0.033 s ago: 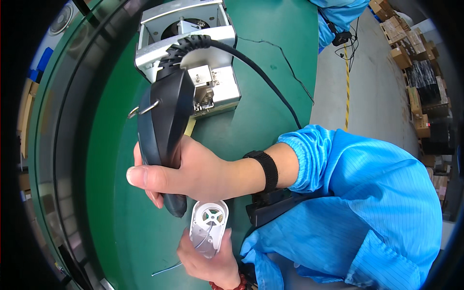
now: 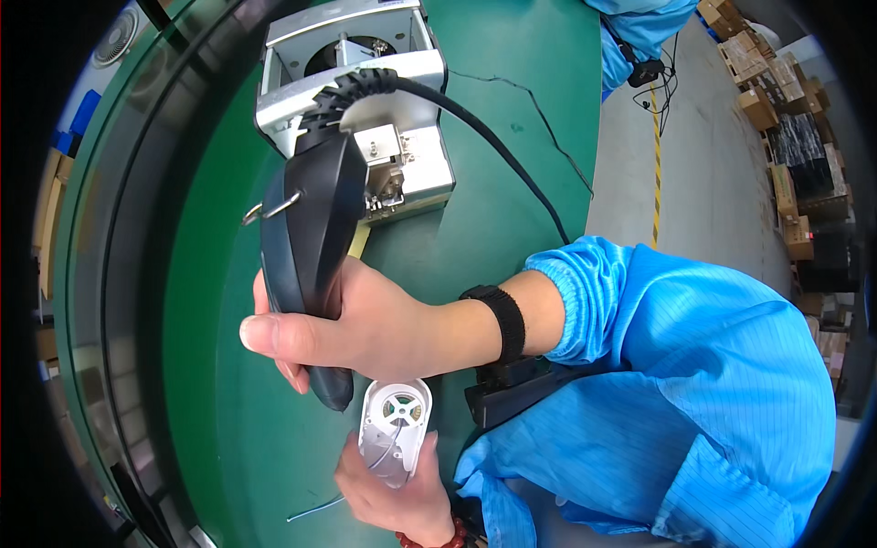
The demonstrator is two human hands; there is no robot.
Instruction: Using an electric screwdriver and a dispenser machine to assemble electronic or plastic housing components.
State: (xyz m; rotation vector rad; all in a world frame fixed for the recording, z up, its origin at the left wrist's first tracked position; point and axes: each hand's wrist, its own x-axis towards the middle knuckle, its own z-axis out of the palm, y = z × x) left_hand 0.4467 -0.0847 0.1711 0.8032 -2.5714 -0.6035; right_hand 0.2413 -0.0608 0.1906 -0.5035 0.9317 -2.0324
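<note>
My right hand (image 2: 343, 329) is closed round a black corded hand tool (image 2: 320, 228), held roughly upright with its rounded end pointing down. The tool has a wire hanging loop at its side and a thick black cord leaving its top; its exact kind does not show. Just below, my left hand (image 2: 397, 498) grips a white plastic housing (image 2: 367, 402) with rounded top between thumb and fingers. Inside the housing sits a round, spoked white part (image 2: 402, 411) with a thin wire beneath it. The tool's lower end hangs beside the housing, apparently apart from it.
A silver metal machine (image 2: 425, 169) stands at the far side of the green table (image 2: 512, 137). One thin wire (image 2: 315, 509) lies by my left hand. At upper right is another person's blue sleeve (image 2: 649, 23). Cartons (image 2: 758, 105) are stacked along the floor's right side.
</note>
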